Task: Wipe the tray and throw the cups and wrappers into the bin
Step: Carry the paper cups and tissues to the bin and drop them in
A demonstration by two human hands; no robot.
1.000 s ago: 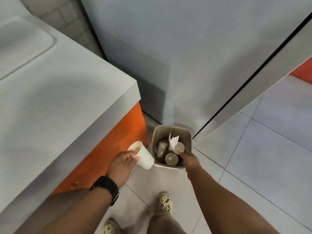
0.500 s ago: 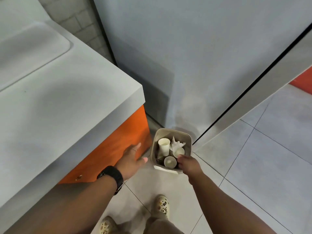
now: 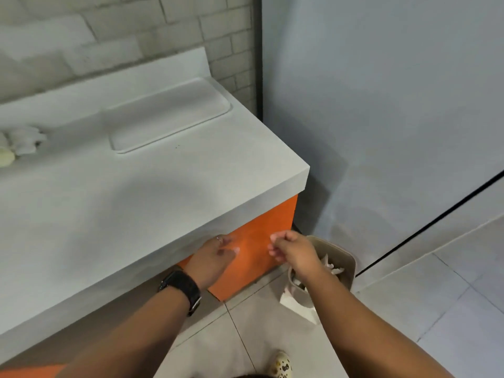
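The beige bin (image 3: 350,259) stands on the floor beside the counter's corner, with white cups and wrappers (image 3: 331,266) inside, partly hidden by my right arm. My right hand (image 3: 291,249) hovers above the bin's left edge, fingers loosely curled and holding nothing. My left hand (image 3: 215,255), with a black watch on the wrist, is just under the counter's front edge before the orange panel, fingers relaxed and empty. A grey tray (image 3: 169,115) lies bare on the counter near the back wall.
The grey counter (image 3: 136,192) fills the left, with an orange front panel (image 3: 261,241) below it. A crumpled white cloth or paper (image 3: 24,139) lies at its far left. A grey wall stands on the right, and the floor is tiled.
The cup from my left hand has gone into the bin. Both hands have lifted away from the bin toward the counter, and my view has swung up to the counter top and tray.
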